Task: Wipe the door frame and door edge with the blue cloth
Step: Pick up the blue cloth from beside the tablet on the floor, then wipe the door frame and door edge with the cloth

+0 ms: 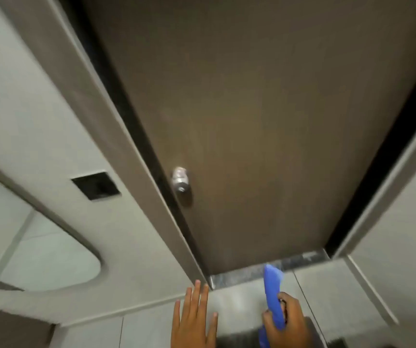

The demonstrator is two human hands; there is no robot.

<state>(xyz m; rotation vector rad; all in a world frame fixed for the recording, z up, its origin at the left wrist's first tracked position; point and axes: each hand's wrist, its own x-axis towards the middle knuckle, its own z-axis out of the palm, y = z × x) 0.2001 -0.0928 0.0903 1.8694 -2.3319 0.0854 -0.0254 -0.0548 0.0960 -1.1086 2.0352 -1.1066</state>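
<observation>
The right hand (286, 320) grips the blue cloth (273, 295), its tip reaching the dark threshold (239, 276) below the brown door (264, 121) (no writing visible anywhere). The left hand (193, 320) is spread flat, empty, near the door frame (126, 156).

Single head view, worn camera, wide-angle, facing forward and down at close range onto the brown door (252, 121), its frame (116, 136) at left, and the sill (299, 262) just beyond both hands at the bottom edge.
</observation>
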